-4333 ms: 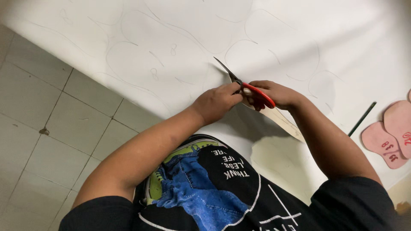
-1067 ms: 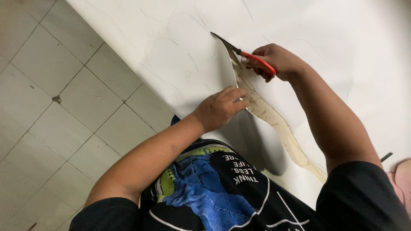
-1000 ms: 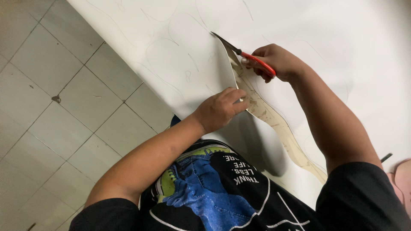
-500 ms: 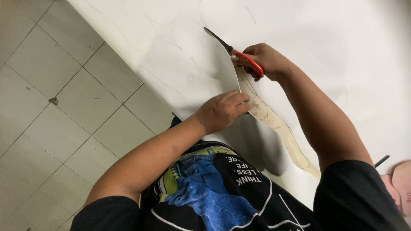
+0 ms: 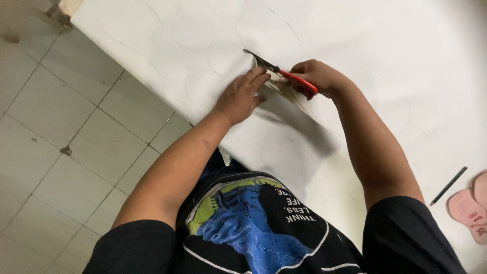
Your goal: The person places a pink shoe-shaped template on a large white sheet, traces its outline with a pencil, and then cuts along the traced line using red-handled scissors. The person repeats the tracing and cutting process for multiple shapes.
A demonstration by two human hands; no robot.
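The right hand (image 5: 320, 77) is closed through the red handles of the scissors (image 5: 281, 72), whose dark blades point away from the person into the white sheet (image 5: 355, 35) spread over the table. Just beside the blades, the left hand (image 5: 242, 95) lies open and flat, pressing the sheet down without gripping it. Well away from the scissors, near the sheet's edge, lie a dark pencil (image 5: 448, 185) and pink sole-shaped cutouts (image 5: 469, 208).

Sheet (image 5: 355, 40) covers your desk; scissors (image 5: 281, 71) on it between your hands, pencil (image 5: 448, 185) and cutouts (image 5: 469, 208) far right.
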